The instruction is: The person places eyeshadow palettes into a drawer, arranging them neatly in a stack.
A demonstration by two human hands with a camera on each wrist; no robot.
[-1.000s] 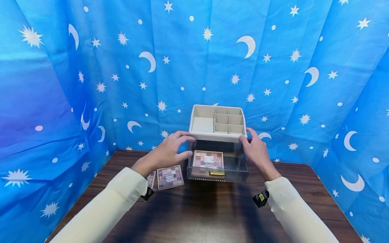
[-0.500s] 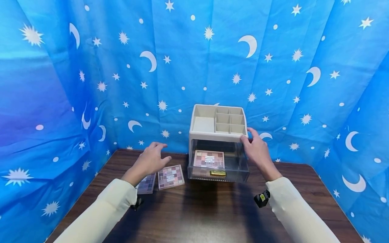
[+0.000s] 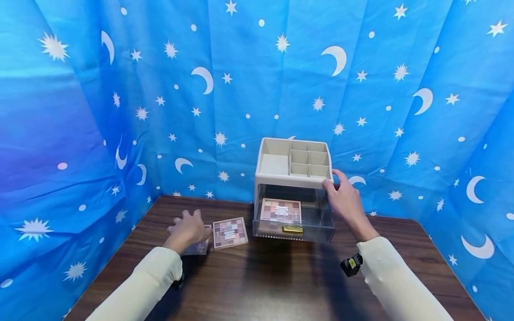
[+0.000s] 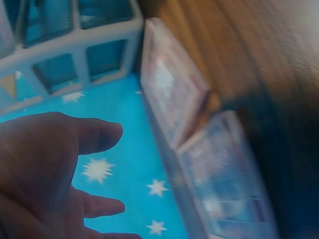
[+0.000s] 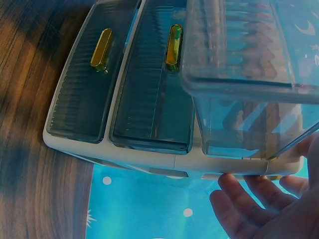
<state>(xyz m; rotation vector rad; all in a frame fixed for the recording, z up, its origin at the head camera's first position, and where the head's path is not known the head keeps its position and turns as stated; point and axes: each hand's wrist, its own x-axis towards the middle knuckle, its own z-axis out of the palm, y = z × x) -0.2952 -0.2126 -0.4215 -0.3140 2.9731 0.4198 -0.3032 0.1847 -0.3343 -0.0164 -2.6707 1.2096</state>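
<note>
Your left hand (image 3: pixel 187 227) hangs with fingers spread and relaxed right over a palette (image 3: pixel 197 246) at the table's (image 3: pixel 281 285) left side, holding nothing; whether it touches the palette cannot be told. A second palette (image 3: pixel 230 232) lies just beside it, towards the organizer (image 3: pixel 294 171). Your right hand (image 3: pixel 344 200) rests on the organizer's right top corner, fingers fairly straight. A third palette (image 3: pixel 280 211) lies in the pulled-out clear drawer (image 3: pixel 293 229).
</note>
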